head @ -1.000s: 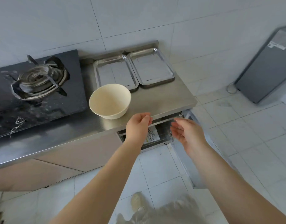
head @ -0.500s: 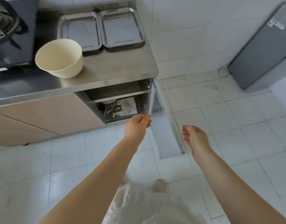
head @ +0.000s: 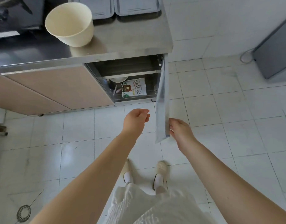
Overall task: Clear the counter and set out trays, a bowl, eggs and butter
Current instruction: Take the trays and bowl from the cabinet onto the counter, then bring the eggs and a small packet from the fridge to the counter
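- Two trays [head: 118, 5] sit along the counter [head: 131, 39] back edge, bowl [head: 71, 23] near the front.
- Eggs, butter not out yet.
- Right hand [head: 179, 130] pinches the cabinet door [head: 161, 110]; left hand [head: 135, 120] hangs loosely curled, empty.

A cream bowl [head: 69, 23] is sitting upright and empty on the steel worktop [head: 132, 38], well beyond the left hand [head: 135, 118]. Two shallow metal trays [head: 135, 5] are lying side by side behind it, far above both hands.
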